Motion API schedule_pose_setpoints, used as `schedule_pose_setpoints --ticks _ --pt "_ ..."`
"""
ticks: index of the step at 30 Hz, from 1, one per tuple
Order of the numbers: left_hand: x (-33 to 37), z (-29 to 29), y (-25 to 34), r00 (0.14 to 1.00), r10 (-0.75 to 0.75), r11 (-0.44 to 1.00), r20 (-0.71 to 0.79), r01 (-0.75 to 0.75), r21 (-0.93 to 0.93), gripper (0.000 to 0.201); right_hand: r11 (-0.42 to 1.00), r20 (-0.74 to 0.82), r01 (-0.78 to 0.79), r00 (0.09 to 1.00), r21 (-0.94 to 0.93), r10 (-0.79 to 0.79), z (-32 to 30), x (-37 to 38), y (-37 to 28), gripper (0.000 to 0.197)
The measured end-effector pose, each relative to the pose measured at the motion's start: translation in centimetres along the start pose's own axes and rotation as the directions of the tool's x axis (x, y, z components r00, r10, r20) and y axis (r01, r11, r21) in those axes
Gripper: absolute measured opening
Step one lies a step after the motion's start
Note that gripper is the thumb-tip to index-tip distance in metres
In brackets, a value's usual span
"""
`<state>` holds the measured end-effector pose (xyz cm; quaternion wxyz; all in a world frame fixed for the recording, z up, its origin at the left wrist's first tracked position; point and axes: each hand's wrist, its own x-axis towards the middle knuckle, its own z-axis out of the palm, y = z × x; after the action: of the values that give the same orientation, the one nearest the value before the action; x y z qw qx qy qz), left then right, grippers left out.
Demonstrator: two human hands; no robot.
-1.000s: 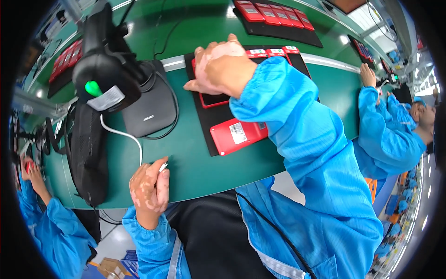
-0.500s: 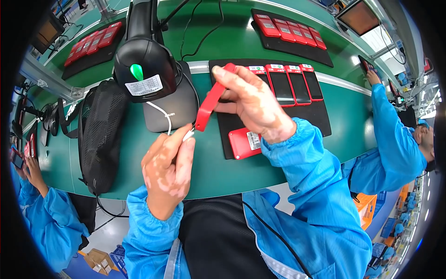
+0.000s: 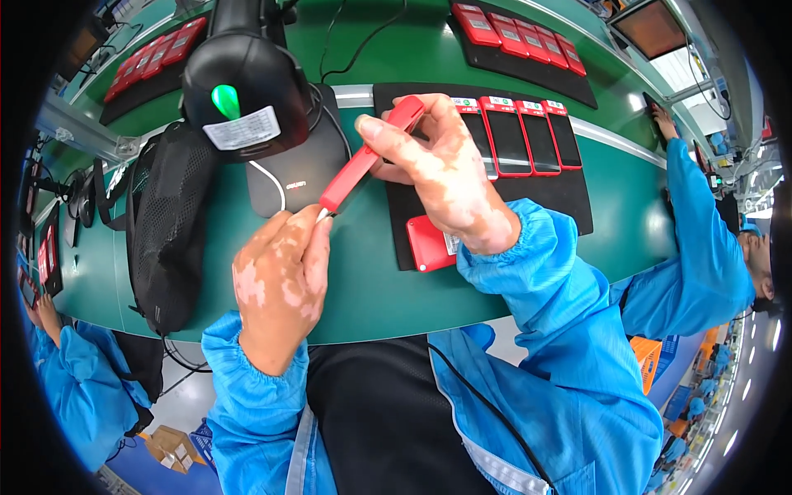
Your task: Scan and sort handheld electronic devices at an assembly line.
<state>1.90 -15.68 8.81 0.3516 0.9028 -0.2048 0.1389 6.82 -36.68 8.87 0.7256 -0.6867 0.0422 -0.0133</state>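
Note:
My right hand (image 3: 452, 177) is closed round a red handheld phone (image 3: 350, 176), which is tilted and seen nearly edge-on. Its lower end points down-left toward my left hand (image 3: 283, 276). There, between thumb and forefinger, I pinch a white cable plug (image 3: 322, 214) right at the phone's end; whether it is seated in the port cannot be made out. A white cable (image 3: 272, 176) curves across the grey scanner base (image 3: 304, 169) toward my left hand. Below my right wrist, another red phone (image 3: 429, 245) lies back up on the black mat (image 3: 549, 206).
A black scanner (image 3: 243, 95) with a green light stands at the back left. Several red phones (image 3: 536, 140) lie screen up on the mat. A black mesh bag (image 3: 169, 239) is at the left. Co-workers in blue sleeves (image 3: 689, 239) flank the green table (image 3: 388, 309).
Both hands have shifted slightly left and up. The phone has turned more edge-on, and its lower end now meets the plug more closely.

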Motion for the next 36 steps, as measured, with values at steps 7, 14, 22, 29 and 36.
schedule_pose_setpoints --ticks 7,14,22,29,36 --pt "0.0 1.3 -1.5 0.963 0.231 0.973 -0.140 -0.227 0.043 0.021 0.981 0.033 -0.132 0.991 0.145 0.129 0.3 -0.1 0.3 0.057" --pt "2.1 -2.0 -3.8 0.936 -0.174 0.713 0.305 0.333 -0.617 0.064 0.961 0.300 0.272 0.922 -0.055 -0.244 0.4 0.4 0.6 0.074" --pt "1.6 -0.9 -9.7 0.962 0.259 0.953 -0.082 -0.268 -0.137 0.078 0.576 0.565 0.689 0.711 -0.441 -0.418 -0.5 3.4 2.7 0.086" --pt "2.0 -1.8 -9.5 0.984 0.173 0.975 -0.037 -0.177 -0.135 0.077 0.578 0.559 0.705 0.696 -0.412 -0.450 0.0 3.4 2.5 0.089" --pt "0.2 0.2 -4.2 0.979 0.198 0.980 -0.044 -0.195 0.048 0.053 0.985 0.321 0.152 0.939 -0.080 -0.119 -1.8 0.4 -0.4 0.063"
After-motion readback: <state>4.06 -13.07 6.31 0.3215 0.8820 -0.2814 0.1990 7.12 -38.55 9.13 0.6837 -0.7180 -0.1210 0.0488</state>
